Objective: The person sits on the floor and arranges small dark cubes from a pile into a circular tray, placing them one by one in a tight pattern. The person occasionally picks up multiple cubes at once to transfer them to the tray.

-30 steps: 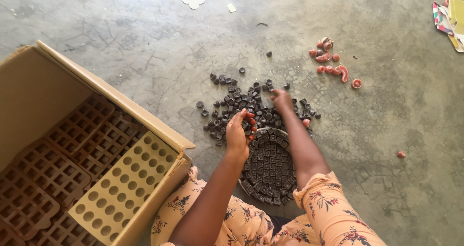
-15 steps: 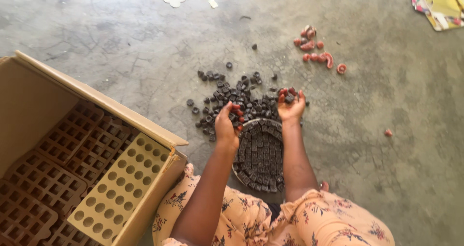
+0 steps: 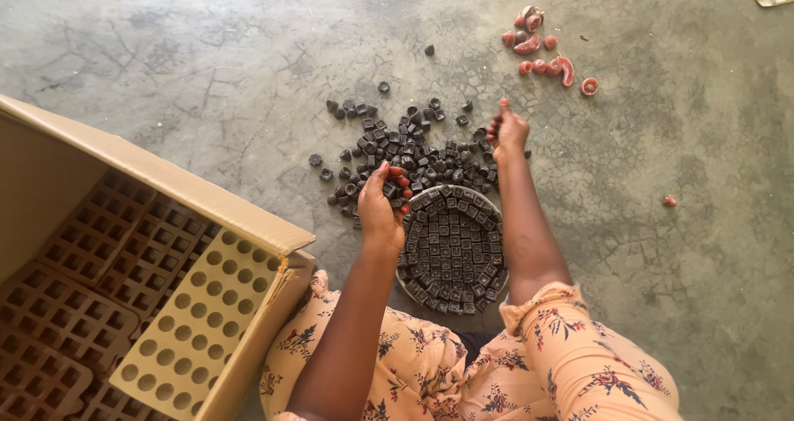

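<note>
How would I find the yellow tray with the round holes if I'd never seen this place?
Look for the big cardboard box lying open on the floor at the left. Inside it are dark brown trays with square pockets. The yellow tray leans at the box's front edge, nearest the person's knee, and it is the only pale one with round holes.

Light: soft, even daylight is spread over the concrete floor [image 3: 207,74]; no glare is seen.
Shadows: faint ones are cast beside the cardboard box [image 3: 165,181].
Sharpness: the centre is rendered crisp.
Edges: slight softening is noticed far from the box.
</note>
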